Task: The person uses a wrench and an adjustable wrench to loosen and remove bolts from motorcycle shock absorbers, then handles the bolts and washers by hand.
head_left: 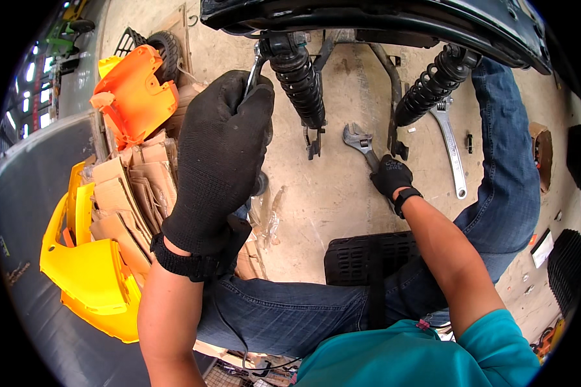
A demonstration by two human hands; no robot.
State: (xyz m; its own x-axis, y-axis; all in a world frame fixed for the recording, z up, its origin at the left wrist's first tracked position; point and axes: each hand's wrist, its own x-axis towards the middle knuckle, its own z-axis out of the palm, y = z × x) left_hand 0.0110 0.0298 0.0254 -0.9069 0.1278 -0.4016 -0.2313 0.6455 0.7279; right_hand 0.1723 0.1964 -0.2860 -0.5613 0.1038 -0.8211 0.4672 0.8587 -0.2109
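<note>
My left hand [221,151], in a black knit glove, is closed around a chrome wrench [253,72]. The wrench's upper end meets the top mount of the left black coil-spring shock absorber [297,80]. Lower and to the right, my gloved right hand [392,176] grips the handle of a grey adjustable wrench [363,143] at floor level, its jaw pointing up and left. A second shock absorber [436,84] hangs at the right from the same dark vehicle body [381,16]. Beside it, a larger silver adjustable wrench [450,145] lies on the floor.
Orange [139,97] and yellow [100,277] plastic panels flank stacked cardboard [122,200] at the left. A small wheel [164,55] lies behind them. A bolt [469,143] rests right of the silver wrench. My bent leg [507,168] bounds the right side.
</note>
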